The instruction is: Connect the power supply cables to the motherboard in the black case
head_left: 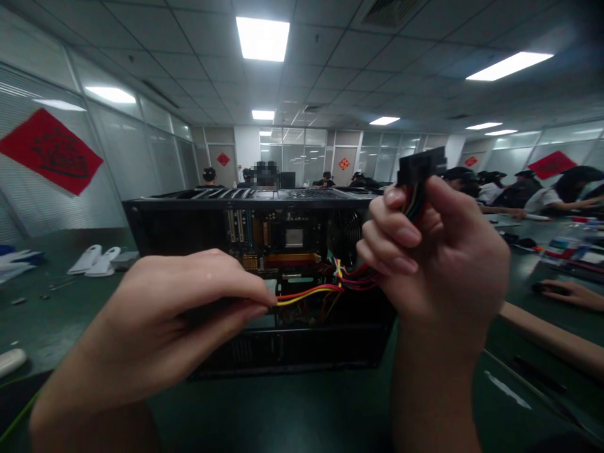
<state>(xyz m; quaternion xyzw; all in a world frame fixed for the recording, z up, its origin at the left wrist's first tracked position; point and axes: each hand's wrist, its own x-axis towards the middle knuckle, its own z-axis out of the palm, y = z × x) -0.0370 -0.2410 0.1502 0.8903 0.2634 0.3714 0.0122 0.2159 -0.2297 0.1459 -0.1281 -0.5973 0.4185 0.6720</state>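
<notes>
An opened black computer case [302, 202] lies in front of me, its motherboard [304, 220] and a fan [346, 231] showing inside. My left hand [189, 302] pinches a thin bundle of red and yellow wires [309, 290] before the case opening. Raised at the right, my right hand [434, 251] is closed round a black multi-pin power connector [421, 167], with its coloured wires running down through the fingers. More wires, tied with a yellow-white tie [338, 269], stretch between the two hands. What the left fingertips hold at the wire's end is hidden.
A pair of white slippers [97, 260] and small loose parts lie on the green table [56, 314] to the left. At right, another person's hand [569, 292] rests on a dark mouse. Several people sit along the tables behind.
</notes>
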